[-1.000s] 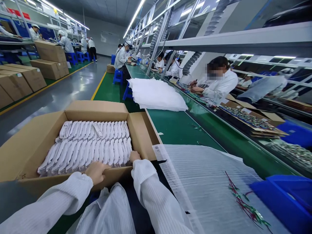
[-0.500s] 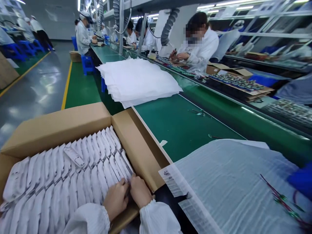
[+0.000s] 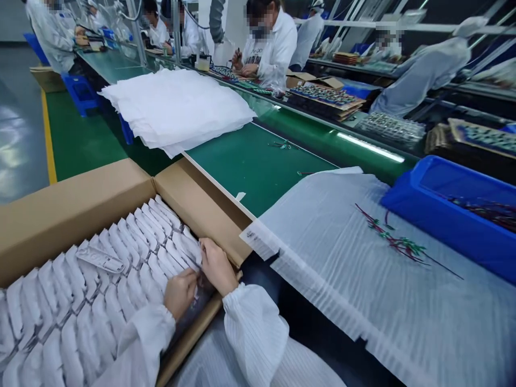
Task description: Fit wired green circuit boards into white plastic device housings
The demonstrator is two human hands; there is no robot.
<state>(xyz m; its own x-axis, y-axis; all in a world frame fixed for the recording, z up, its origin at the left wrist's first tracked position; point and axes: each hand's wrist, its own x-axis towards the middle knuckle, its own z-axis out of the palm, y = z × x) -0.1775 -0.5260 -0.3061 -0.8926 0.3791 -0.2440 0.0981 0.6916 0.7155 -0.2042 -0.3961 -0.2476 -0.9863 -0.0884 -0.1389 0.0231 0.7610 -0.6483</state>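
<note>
An open cardboard box [image 3: 76, 191] at the lower left holds rows of white wrapped pieces [image 3: 121, 236]. On top of the rows lies one flat whitish piece [image 3: 100, 259] at a slant. My left hand [image 3: 181, 293] is closed at the box's near right corner, beside the end of the rows. Just right of it and a little higher, my right hand [image 3: 216, 264] has its fingers bent against the last pieces at the box's right side. What either hand grips is too small and hidden to make out.
White sheets [image 3: 177, 107] lie on the green table [image 3: 258, 172]. Right of the box are a translucent foam sheet [image 3: 342, 242] with red-wired parts [image 3: 397, 242] and a blue bin [image 3: 455, 215]. A co-worker [image 3: 270, 43] sits across the bench.
The view has swung to the right, bringing the blue bin in. My right hand has moved up along the box's right side relative to my left hand, and the two are slightly farther apart.
</note>
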